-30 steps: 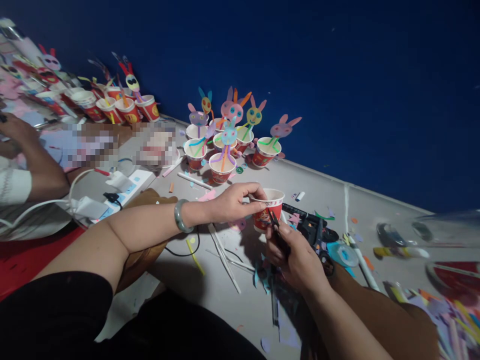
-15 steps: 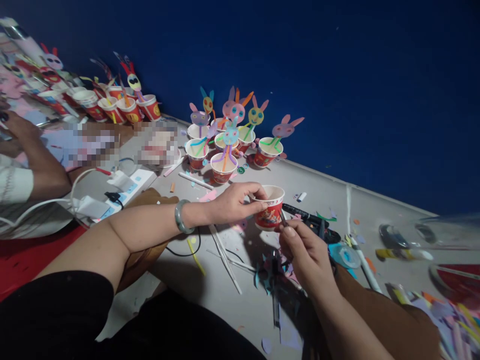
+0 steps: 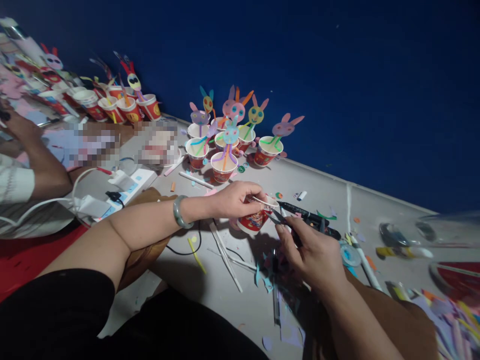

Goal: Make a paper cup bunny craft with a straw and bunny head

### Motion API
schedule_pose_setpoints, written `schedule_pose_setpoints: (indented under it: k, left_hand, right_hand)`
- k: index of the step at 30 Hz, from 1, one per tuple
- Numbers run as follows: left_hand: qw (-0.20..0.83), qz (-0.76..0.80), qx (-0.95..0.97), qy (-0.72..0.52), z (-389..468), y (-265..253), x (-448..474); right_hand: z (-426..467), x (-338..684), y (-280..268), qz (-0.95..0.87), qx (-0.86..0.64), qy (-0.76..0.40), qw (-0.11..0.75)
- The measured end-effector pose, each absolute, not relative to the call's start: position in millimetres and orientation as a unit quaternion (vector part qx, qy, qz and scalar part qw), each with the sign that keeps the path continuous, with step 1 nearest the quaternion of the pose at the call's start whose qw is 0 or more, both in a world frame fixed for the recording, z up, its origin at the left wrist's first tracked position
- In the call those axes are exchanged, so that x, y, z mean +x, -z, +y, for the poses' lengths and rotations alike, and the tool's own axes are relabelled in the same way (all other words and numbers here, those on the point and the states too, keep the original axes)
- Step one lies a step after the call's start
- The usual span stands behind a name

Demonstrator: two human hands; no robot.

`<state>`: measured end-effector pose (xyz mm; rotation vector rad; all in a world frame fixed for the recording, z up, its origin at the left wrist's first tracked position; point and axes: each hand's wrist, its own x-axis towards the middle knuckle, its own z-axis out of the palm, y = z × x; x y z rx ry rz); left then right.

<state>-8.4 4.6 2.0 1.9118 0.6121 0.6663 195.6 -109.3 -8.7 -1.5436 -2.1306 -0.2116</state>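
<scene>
My left hand point(image 3: 237, 199) pinches the rim of a red printed paper cup point(image 3: 252, 223), tilted over the table. In my right hand point(image 3: 315, 252) is a pair of dark scissors point(image 3: 277, 218); the blades are spread and lie against the cup's right side near the rim. Whether they cut into the wall I cannot tell. Just behind the cup stands another paper cup point(image 3: 224, 177) with a blue rabbit-faced paper figure point(image 3: 230, 134) on bent purple and orange legs.
Several cups with paper rabbit figures point(image 3: 283, 127) stand by the blue wall point(image 3: 337, 100). A power strip point(image 3: 131, 192) with cables lies left, near a co-worker's arm point(image 3: 45, 170). Black markers point(image 3: 305, 214), white sticks point(image 3: 227, 260) and paper scraps point(image 3: 267, 284) litter the table.
The cup has tilted and shifted slightly left and down in my left hand. My right hand has turned, and the scissors' blades now show spread at the cup's rim.
</scene>
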Motion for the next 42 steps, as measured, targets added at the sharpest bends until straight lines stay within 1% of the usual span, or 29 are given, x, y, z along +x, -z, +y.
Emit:
schedule_pose_setpoints:
  k: [3,7,11,14,18,24,27,31,42]
  left_hand:
    - [0.496,0.261,0.793,-0.237,7.4,-2.1,-9.6]
    - [0.466,0.246,0.825,-0.203,10.4,-3.6,-11.6]
    - [0.422,0.196,0.868,-0.173,13.4,-6.4,-13.2]
    - [0.392,0.149,0.892,-0.166,14.8,-6.4,-13.1]
    - [0.376,0.109,0.904,-0.172,14.7,-2.5,-12.0]
    - [0.355,0.107,0.915,-0.157,13.5,-1.2,-11.6]
    - [0.347,0.111,0.921,-0.138,13.9,-3.0,-12.0]
    - [0.354,0.097,0.919,-0.146,14.9,-5.0,-12.8]
    - [0.414,0.131,0.882,-0.181,14.1,-13.0,-14.2]
  right_hand:
    - [-108.6,197.6,8.1,-0.788,-0.559,0.101,0.239]
    - [-108.5,198.0,4.4,-0.807,-0.548,0.094,0.198]
    - [-110.6,195.7,-0.3,-0.820,-0.545,0.103,0.141]
    - [-112.8,194.0,-2.0,-0.823,-0.543,0.121,0.116]
    - [-114.9,194.6,-4.5,-0.832,-0.540,0.085,0.092]
    - [-115.3,198.8,-6.7,-0.836,-0.537,0.037,0.103]
    - [-114.9,199.9,-7.1,-0.834,-0.544,0.015,0.092]
    - [-113.9,201.0,-7.8,-0.828,-0.554,-0.003,0.088]
    - [-112.5,204.1,-8.1,-0.806,-0.564,-0.082,0.159]
